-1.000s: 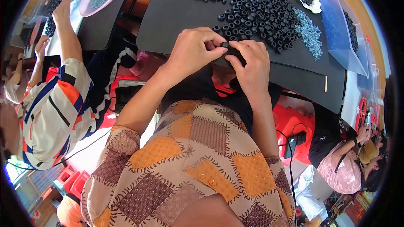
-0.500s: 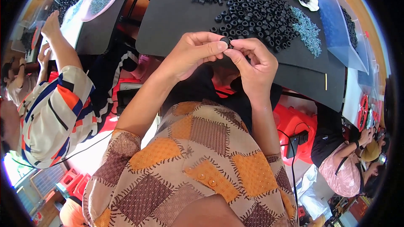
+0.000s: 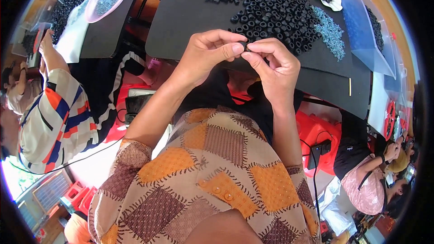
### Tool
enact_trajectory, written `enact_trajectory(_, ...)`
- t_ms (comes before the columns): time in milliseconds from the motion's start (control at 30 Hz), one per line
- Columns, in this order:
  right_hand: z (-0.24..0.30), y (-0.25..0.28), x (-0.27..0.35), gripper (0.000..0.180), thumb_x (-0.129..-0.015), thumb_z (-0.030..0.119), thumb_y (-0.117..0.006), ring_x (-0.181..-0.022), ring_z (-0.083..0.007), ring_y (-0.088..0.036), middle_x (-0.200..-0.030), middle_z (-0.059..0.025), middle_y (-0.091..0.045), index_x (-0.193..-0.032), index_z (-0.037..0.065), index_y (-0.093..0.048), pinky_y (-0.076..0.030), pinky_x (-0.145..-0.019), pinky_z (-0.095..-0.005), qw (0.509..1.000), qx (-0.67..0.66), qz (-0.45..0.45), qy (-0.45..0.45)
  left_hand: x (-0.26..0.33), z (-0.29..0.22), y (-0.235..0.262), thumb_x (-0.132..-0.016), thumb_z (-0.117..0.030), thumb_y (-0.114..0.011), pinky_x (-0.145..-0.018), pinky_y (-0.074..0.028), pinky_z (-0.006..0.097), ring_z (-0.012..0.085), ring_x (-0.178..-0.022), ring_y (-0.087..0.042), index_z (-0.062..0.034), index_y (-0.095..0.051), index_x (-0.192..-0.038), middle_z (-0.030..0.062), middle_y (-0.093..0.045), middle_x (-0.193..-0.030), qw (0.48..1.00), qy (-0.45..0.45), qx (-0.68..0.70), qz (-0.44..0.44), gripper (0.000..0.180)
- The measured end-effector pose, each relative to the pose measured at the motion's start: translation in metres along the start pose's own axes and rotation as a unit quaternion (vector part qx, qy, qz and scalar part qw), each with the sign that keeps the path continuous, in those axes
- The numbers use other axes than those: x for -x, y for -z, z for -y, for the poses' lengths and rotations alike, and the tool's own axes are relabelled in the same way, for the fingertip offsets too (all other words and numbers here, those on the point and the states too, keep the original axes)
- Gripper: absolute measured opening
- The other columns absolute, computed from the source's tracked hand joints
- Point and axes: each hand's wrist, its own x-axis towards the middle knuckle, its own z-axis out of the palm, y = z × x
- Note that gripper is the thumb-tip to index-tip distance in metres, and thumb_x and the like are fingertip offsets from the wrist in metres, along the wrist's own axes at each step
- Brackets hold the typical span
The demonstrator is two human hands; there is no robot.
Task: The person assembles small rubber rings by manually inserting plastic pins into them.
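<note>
Pinching a small, round, black piece (image 3: 244, 45) on the person's side of the big heap of black, rubbery-looking rings (image 3: 280, 13), the left hand (image 3: 205, 56) has its grip closed on it! The right hand (image 3: 281, 65) meets it there, grip narrow; whether it clasps anything, no telling. Good work here likely wants a steady left, light right fingertips, nothing skewed.

This looks like a hand-assembly workshop: black ring-shaped parts (image 3: 280, 18) heaped on a dark desk (image 3: 181, 18) at one o'clock, a translucent plastic bin (image 3: 361, 36) at two, a second desk (image 3: 106, 38) with a pink tray (image 3: 91, 17) at ten, co-workers (image 3: 54, 113) at nine and four, red plastic stools (image 3: 87, 199) at eight.
</note>
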Motion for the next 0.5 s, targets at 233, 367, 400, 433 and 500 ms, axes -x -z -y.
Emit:
enact_trajectory(233,0.013,-0.001,0.008,0.016,-0.084,-0.005,-0.073,-0.075,-0.0074,-0.063,-0.087,-0.0049,-0.067,-0.098,-0.004,-0.064,-0.051,-0.067,-0.0205,0.988,-0.105,-0.001,-0.116,0.004,0.006,-0.007,-0.09,-0.012,-0.073,-0.071,-0.054,0.021,0.0083,-0.077,-0.063,-0.0024,-0.071,-0.109,0.0039,-0.07,-0.093,0.995,0.043,0.094,-0.01,0.021)
enact_trajectory(367,0.019,-0.004,0.011,0.015,-0.088,0.0,-0.071,-0.073,-0.007,-0.062,-0.086,-0.0044,-0.066,-0.1,-0.002,-0.062,-0.05,-0.065,-0.0201,0.98,-0.13,-0.02,-0.147,0.006,0.007,-0.011,-0.091,-0.01,-0.071,-0.073,-0.055,0.022,0.0093,-0.079,-0.064,-0.0013,-0.07,-0.11,0.0051,-0.07,-0.093,0.995,0.035,0.095,-0.019,0.021)
enact_trajectory(400,0.019,-0.004,0.012,0.014,-0.089,0.002,-0.071,-0.072,-0.0069,-0.061,-0.086,-0.004,-0.065,-0.1,-0.001,-0.062,-0.05,-0.064,-0.02,0.978,-0.136,-0.03,-0.154,0.007,0.007,-0.011,-0.091,-0.01,-0.071,-0.074,-0.056,0.023,0.0098,-0.08,-0.064,-0.0009,-0.07,-0.11,0.0056,-0.07,-0.093,0.994,0.038,0.102,-0.013,0.022)
enact_trajectory(433,0.018,-0.004,0.012,0.014,-0.089,0.002,-0.071,-0.072,-0.0069,-0.061,-0.086,-0.004,-0.065,-0.1,-0.001,-0.062,-0.05,-0.064,-0.02,0.978,-0.136,-0.03,-0.155,0.007,0.008,-0.012,-0.091,-0.01,-0.071,-0.074,-0.056,0.023,0.0098,-0.08,-0.064,-0.0009,-0.07,-0.11,0.0056,-0.07,-0.093,0.994,0.039,0.102,-0.013,0.022)
enact_trajectory(500,0.018,-0.004,0.014,0.011,-0.092,0.006,-0.068,-0.069,-0.0044,-0.056,-0.081,-0.0009,-0.062,-0.095,0.0,-0.06,-0.045,-0.06,-0.0186,0.981,-0.11,-0.034,-0.154,0.008,0.009,-0.014,-0.091,-0.009,-0.071,-0.074,-0.056,0.024,0.0106,-0.08,-0.065,-0.0004,-0.069,-0.111,0.0064,-0.07,-0.093,0.993,0.039,0.111,-0.014,0.022)
